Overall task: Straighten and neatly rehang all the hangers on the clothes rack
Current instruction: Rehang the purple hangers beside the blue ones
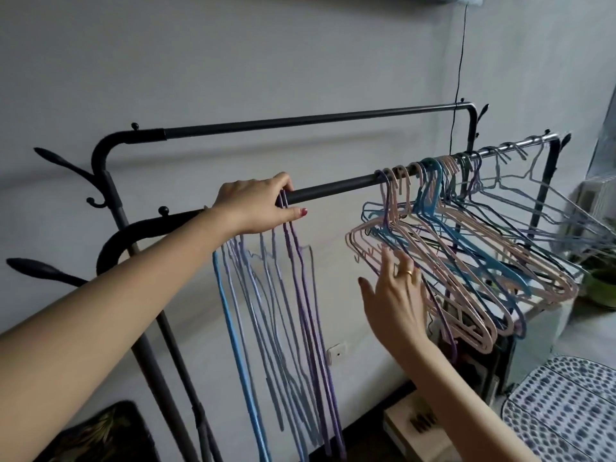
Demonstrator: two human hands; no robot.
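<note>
Partial dark letters on cardboard box [420, 428], unreadable

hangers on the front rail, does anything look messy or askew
Yes. The bunch on the right is tangled, with pink, blue and purple hangers overlapping at mixed angles and uneven hook spacing on the front rail. The set under the left hand hangs together, edge-on. The right hand reaches toward the tangle.

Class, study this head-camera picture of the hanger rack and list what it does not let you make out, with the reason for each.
1. Hooks of the left bunch of hangers: hidden under the left hand at the front rail.
2. How many hangers are in the tangled right cluster: they overlap too much to count.
3. The right hand: seen from behind, so whether its fingers grip a hanger cannot be told.
4. Rack feet: cut off by the bottom edge.
</note>
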